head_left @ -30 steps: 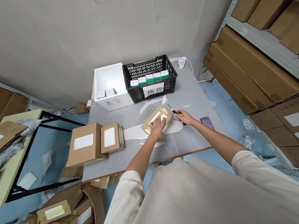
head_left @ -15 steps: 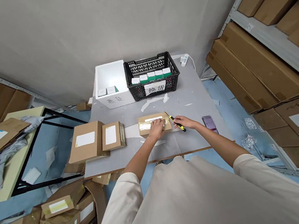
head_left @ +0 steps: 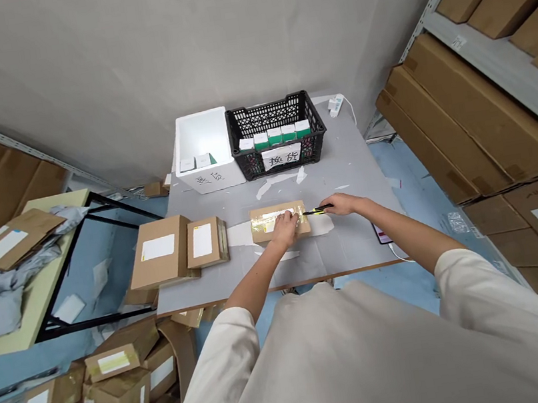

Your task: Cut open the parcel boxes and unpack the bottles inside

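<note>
On the grey table, a small taped cardboard box (head_left: pixel 258 235) lies lengthwise in front of me. My left hand (head_left: pixel 284 229) rests on its top, fingers laid out over the tape and white label. My right hand (head_left: pixel 344 204) is closed round a black and yellow utility knife (head_left: pixel 319 210). The knife lies nearly level, pointing left, with its tip at the right end of the box. I cannot tell how deep the blade is in the tape.
Two labelled cardboard boxes (head_left: pixel 159 248) stand at the table's left. Behind are a white foam box (head_left: pixel 209 178) and a black crate (head_left: pixel 280 156), both holding small boxes. A phone (head_left: pixel 381 233) lies at the right. Cartons fill the shelves (head_left: pixel 456 32) and the floor at left.
The box has turned from slanted to straight across. My right hand has swung the utility knife from a diagonal to nearly level and brought its tip onto the box's right end.
</note>
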A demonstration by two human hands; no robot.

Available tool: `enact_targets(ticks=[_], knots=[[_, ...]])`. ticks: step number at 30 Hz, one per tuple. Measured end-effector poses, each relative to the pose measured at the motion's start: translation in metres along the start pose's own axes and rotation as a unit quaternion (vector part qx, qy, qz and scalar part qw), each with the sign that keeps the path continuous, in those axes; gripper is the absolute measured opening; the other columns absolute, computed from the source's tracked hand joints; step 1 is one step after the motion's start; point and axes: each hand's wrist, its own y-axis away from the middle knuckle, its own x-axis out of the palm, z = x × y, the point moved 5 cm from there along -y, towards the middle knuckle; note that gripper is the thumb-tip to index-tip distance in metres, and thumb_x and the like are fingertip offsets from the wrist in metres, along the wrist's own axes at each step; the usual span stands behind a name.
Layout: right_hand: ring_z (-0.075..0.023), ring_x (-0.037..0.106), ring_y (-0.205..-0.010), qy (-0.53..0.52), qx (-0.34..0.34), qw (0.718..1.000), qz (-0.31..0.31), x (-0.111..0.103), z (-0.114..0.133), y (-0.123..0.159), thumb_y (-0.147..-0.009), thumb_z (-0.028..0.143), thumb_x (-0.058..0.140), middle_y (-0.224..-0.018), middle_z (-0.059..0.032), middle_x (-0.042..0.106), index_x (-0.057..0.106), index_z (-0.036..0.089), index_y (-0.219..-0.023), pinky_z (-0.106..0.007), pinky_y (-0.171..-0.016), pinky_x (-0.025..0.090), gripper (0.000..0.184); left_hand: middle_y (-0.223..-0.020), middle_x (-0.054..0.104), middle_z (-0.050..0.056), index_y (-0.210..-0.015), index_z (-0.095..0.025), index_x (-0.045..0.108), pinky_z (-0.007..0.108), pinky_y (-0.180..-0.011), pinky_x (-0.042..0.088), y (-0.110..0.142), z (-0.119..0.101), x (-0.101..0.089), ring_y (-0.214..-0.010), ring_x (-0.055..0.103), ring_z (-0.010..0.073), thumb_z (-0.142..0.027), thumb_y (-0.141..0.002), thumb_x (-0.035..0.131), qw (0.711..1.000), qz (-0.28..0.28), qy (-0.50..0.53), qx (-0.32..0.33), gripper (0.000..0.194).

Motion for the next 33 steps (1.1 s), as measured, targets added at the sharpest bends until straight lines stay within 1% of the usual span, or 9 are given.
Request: enact_targets(ticks=[5, 8, 11, 15, 19, 22, 25, 28, 33], knots=[[-0.0270, 0.069, -0.095, 0.081, -0.028, 0.996, -0.030, -0.004, 0.013, -0.028, -0.084, 0.031, 0.069, -0.095, -0.0067, 0.078, 0.078, 0.028, -0.091, -0.034, -0.083, 0.046, 0.012, -0.138, 0.050, 0.014, -0.140, -0.021, 0.049, 0.042, -0.109, 0.042, 0.002, -0.001, 0.002, -0.126, 0.053, 0.0317, -0.017, -0.080, 0.073, 1.000, -0.012, -0.004, -0.003, 0.066], [-0.0269, 0.068, -0.095, 0.083, -0.035, 0.995, -0.034, 0.000, 0.016, -0.035, -0.084, 0.034, 0.068, -0.095, -0.0069, 0.077, 0.077, 0.028, -0.092, -0.034, -0.084, 0.047, 0.013, -0.140, 0.049, 0.014, -0.142, -0.022, 0.047, 0.042, -0.109, 0.043, 0.004, -0.001, 0.003, -0.128, 0.052, 0.0317, -0.018, -0.081, 0.073, 1.000, -0.010, 0.004, -0.004, 0.067], [-0.0233, 0.066, -0.080, 0.044, -0.006, 0.999, 0.003, 0.009, 0.007, -0.030, -0.085, 0.037, 0.064, -0.085, -0.0037, 0.075, 0.076, 0.029, -0.093, -0.032, -0.074, 0.047, 0.016, -0.140, 0.049, 0.012, -0.141, -0.025, 0.048, 0.042, -0.107, 0.045, 0.004, 0.001, 0.002, -0.127, 0.053, 0.0312, -0.018, -0.081, 0.072, 1.000, -0.007, 0.011, -0.012, 0.065], [-0.0174, 0.059, -0.064, -0.027, 0.031, 0.997, 0.064, 0.018, -0.007, -0.007, -0.087, 0.044, 0.061, -0.072, 0.0001, 0.068, 0.076, 0.027, -0.092, -0.028, -0.061, 0.045, 0.023, -0.139, 0.049, 0.012, -0.137, -0.026, 0.050, 0.041, -0.103, 0.048, 0.003, 0.004, 0.002, -0.121, 0.056, 0.0302, -0.019, -0.081, 0.072, 1.000, 0.002, 0.015, -0.012, 0.060], [-0.0159, 0.057, -0.059, -0.109, 0.049, 0.992, 0.047, 0.019, -0.011, 0.013, -0.084, 0.054, 0.068, -0.063, 0.0008, 0.063, 0.075, 0.025, -0.089, -0.026, -0.057, 0.044, 0.031, -0.137, 0.050, 0.012, -0.136, -0.025, 0.051, 0.041, -0.101, 0.049, 0.002, 0.004, 0.002, -0.119, 0.057, 0.0297, -0.021, -0.082, 0.073, 1.000, 0.003, 0.012, -0.004, 0.058], [-0.0153, 0.055, -0.058, -0.135, 0.052, 0.988, 0.052, 0.023, -0.006, 0.020, -0.082, 0.055, 0.070, -0.062, 0.0013, 0.061, 0.074, 0.024, -0.087, -0.025, -0.056, 0.042, 0.032, -0.137, 0.050, 0.011, -0.135, -0.026, 0.051, 0.041, -0.100, 0.050, 0.002, 0.005, 0.003, -0.117, 0.058, 0.0295, -0.021, -0.082, 0.073, 1.000, 0.001, 0.015, -0.001, 0.057], [-0.0150, 0.054, -0.061, -0.143, 0.033, 0.987, 0.058, 0.032, 0.006, 0.018, -0.085, 0.053, 0.067, -0.064, 0.0016, 0.061, 0.073, 0.023, -0.088, -0.024, -0.057, 0.041, 0.031, -0.137, 0.050, 0.011, -0.135, -0.027, 0.051, 0.041, -0.100, 0.051, 0.001, 0.006, 0.003, -0.117, 0.059, 0.0298, -0.019, -0.082, 0.072, 1.000, -0.009, 0.021, 0.000, 0.058], [-0.0149, 0.055, -0.065, -0.155, 0.011, 0.988, 0.028, 0.037, 0.017, 0.011, -0.087, 0.050, 0.066, -0.068, 0.0015, 0.064, 0.072, 0.022, -0.089, -0.023, -0.060, 0.041, 0.029, -0.138, 0.049, 0.012, -0.139, -0.027, 0.050, 0.042, -0.100, 0.051, 0.001, 0.007, 0.003, -0.118, 0.059, 0.0305, -0.019, -0.081, 0.072, 1.000, -0.013, 0.028, 0.004, 0.062], [-0.0139, 0.056, -0.063, -0.160, 0.035, 0.986, 0.015, 0.039, 0.005, 0.012, -0.090, 0.045, 0.065, -0.070, 0.0008, 0.067, 0.069, 0.021, -0.088, -0.022, -0.057, 0.041, 0.025, -0.140, 0.049, 0.013, -0.151, -0.026, 0.041, 0.045, -0.104, 0.050, 0.004, 0.008, 0.001, -0.120, 0.059, 0.0322, -0.026, -0.083, 0.073, 0.999, -0.032, 0.041, 0.018, 0.075]])
